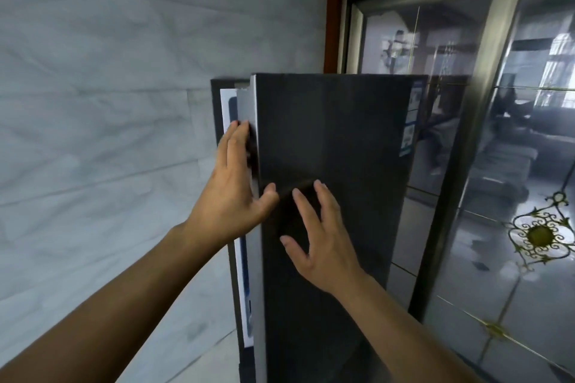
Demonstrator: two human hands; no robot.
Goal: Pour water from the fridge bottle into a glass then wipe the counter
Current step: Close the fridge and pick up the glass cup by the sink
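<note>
**Fridge door barely cracked, bottle not yet seen**

Pale marble-look wall (102,109) filled the left of the view, and a glazed sliding door (485,165) with gilt ornament stood to the right. Between them rose the dark fridge (329,165), its door ajar by a narrow gap that showed a white inner edge. The left hand (233,190) curled its fingers around that door edge, thumb on the front face. The right hand (320,239) hovered spread wide before the front, gripping nothing. Judging by this, the task was only beginning: fetching, pouring and wiping all remained. The bottle was presumably inside, hidden; no glass, counter or cloth showed. The close wall may limit the door's swing.
</note>
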